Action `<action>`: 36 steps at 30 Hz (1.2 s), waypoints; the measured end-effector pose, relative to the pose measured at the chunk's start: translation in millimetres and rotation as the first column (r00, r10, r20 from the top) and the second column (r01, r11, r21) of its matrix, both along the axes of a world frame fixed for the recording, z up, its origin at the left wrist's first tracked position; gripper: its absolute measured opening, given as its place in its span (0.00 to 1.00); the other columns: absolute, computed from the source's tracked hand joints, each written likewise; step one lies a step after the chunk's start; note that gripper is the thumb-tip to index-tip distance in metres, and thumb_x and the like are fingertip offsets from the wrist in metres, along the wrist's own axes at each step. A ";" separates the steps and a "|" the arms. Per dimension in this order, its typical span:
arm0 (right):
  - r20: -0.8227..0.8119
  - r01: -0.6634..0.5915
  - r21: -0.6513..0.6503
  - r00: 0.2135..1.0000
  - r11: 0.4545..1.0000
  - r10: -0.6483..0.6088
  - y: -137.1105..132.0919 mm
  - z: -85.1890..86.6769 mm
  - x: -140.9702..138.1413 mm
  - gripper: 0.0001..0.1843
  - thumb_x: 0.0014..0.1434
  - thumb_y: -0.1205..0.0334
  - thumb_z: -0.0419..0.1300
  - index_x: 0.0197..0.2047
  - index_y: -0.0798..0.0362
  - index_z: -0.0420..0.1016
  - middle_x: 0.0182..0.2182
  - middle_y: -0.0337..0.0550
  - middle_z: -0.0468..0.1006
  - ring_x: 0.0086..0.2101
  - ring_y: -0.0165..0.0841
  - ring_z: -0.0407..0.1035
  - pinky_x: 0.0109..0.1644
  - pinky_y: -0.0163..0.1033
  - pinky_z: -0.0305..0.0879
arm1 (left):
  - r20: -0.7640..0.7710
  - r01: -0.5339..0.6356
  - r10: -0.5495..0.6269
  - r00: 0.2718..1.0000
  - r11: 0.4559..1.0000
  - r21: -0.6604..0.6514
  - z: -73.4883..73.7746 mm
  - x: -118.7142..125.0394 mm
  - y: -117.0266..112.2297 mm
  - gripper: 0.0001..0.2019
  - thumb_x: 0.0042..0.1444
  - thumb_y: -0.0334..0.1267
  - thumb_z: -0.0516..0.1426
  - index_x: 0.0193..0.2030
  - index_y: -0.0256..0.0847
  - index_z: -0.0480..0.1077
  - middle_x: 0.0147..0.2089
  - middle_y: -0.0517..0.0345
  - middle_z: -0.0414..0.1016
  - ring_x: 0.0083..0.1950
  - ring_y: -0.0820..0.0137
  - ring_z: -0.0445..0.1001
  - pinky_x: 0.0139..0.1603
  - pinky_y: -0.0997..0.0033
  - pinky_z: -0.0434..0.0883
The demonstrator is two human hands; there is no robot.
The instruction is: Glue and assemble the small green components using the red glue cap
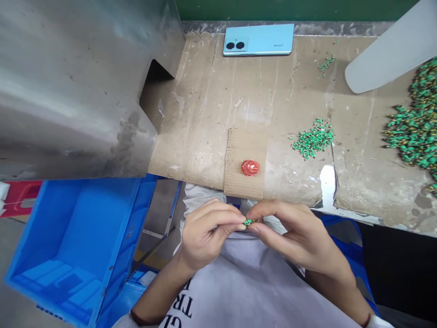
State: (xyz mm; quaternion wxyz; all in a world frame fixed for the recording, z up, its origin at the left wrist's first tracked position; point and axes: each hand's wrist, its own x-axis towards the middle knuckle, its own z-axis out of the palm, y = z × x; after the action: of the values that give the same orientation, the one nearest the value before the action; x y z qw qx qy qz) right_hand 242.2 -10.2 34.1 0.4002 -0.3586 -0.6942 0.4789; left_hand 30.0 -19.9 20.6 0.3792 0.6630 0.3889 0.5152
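Note:
Just off the table's front edge, my left hand (212, 233) is closed, pinching a small green piece with a gold-coloured end (248, 222) between thumb and forefinger. My right hand (300, 234) meets it from the other side, its thumb and forefinger closed around the gold-coloured end. Fingertips cover part of the piece, and its exact kind is too small to make out. Beyond the hands, a glossy red round blob (250, 168) sits on a piece of corrugated cardboard (244, 143). A loose pile of similar green pieces (314, 139) lies to the right of it.
A much larger heap of green pieces (414, 123) spreads at the far right, beside a whitish rounded object (389, 54). At the back lies a light blue phone (259, 40). Metal housing (78, 91) fills the left, above a blue crate (75, 246).

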 end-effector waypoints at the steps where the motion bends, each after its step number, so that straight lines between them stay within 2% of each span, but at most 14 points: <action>1: 0.002 0.003 0.022 1.000 1.000 -0.003 0.3 -0.1 0.0 0.08 0.72 0.73 0.65 0.50 0.50 0.78 0.35 0.35 0.86 0.31 0.26 0.80 0.38 0.27 0.77 | 0.007 -0.008 0.008 1.000 1.000 -0.002 0.0 1.7 0.1 0.01 0.68 0.31 0.69 0.44 0.40 0.84 0.37 0.53 0.90 0.35 0.67 0.87 0.37 0.71 0.82; 8: -0.005 0.025 0.249 1.000 0.968 -0.024 1.5 -8.7 -4.1 0.11 0.70 0.77 0.63 0.51 0.52 0.76 0.37 0.44 0.85 0.35 0.33 0.80 0.40 0.37 0.80 | 0.084 0.002 0.006 0.996 0.996 -0.093 3.8 4.3 1.1 0.05 0.63 0.33 0.73 0.45 0.41 0.85 0.39 0.53 0.89 0.35 0.68 0.86 0.35 0.73 0.81; 14: 0.066 0.049 0.415 0.994 0.909 -0.084 0.8 -15.3 -2.9 0.09 0.71 0.76 0.62 0.50 0.54 0.78 0.40 0.51 0.86 0.36 0.37 0.80 0.39 0.41 0.80 | 0.004 0.012 -0.012 1.000 0.990 -0.141 7.4 0.0 -2.6 0.05 0.67 0.33 0.69 0.48 0.41 0.85 0.40 0.52 0.88 0.32 0.70 0.81 0.30 0.74 0.76; 19: 0.118 0.037 0.503 0.987 0.864 -0.111 2.3 -14.1 -2.0 0.08 0.74 0.74 0.60 0.48 0.53 0.80 0.37 0.48 0.87 0.33 0.35 0.78 0.35 0.39 0.78 | -0.067 -0.018 0.008 0.998 0.990 -0.142 13.1 2.3 -3.4 0.08 0.64 0.26 0.66 0.48 0.39 0.84 0.35 0.56 0.83 0.27 0.75 0.71 0.27 0.76 0.71; 23: 0.117 0.039 0.504 0.987 0.863 -0.113 2.0 -14.4 -1.1 0.10 0.75 0.73 0.59 0.48 0.53 0.81 0.38 0.47 0.88 0.35 0.35 0.80 0.35 0.39 0.78 | -0.089 -0.037 0.025 0.996 0.991 -0.132 15.5 5.1 -2.3 0.09 0.63 0.25 0.65 0.46 0.39 0.84 0.30 0.58 0.81 0.26 0.75 0.70 0.25 0.76 0.68; 28: 0.094 0.034 0.504 0.991 0.863 -0.094 3.4 -13.6 -3.1 0.09 0.76 0.72 0.59 0.47 0.53 0.81 0.37 0.47 0.88 0.33 0.35 0.80 0.35 0.39 0.79 | -0.104 -0.057 0.045 0.994 0.992 -0.115 15.6 4.4 -1.8 0.09 0.60 0.23 0.66 0.43 0.40 0.84 0.33 0.56 0.85 0.23 0.76 0.70 0.21 0.77 0.67; 34: 0.054 0.096 0.403 0.990 0.910 -0.129 2.8 -12.9 -6.0 0.08 0.78 0.68 0.61 0.46 0.49 0.80 0.34 0.41 0.85 0.31 0.32 0.80 0.34 0.36 0.79 | -0.072 -0.048 0.036 0.997 0.983 -0.178 15.0 4.9 0.3 0.08 0.57 0.22 0.66 0.39 0.39 0.83 0.32 0.56 0.86 0.20 0.78 0.69 0.18 0.79 0.64; 36: 0.059 0.091 0.417 0.990 0.904 -0.127 2.2 -15.4 -5.7 0.09 0.77 0.70 0.62 0.44 0.49 0.81 0.34 0.41 0.85 0.31 0.32 0.80 0.33 0.36 0.79 | -0.067 -0.059 0.048 0.997 0.982 -0.177 13.8 5.8 1.0 0.09 0.56 0.22 0.66 0.38 0.39 0.83 0.31 0.57 0.85 0.20 0.78 0.69 0.18 0.79 0.64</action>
State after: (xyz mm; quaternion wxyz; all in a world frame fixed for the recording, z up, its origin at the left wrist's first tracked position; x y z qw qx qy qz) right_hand 236.5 -8.1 18.7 0.4631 -0.3243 -0.7749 0.2826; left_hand 35.8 -18.9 34.5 0.4109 0.6312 0.4631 0.4672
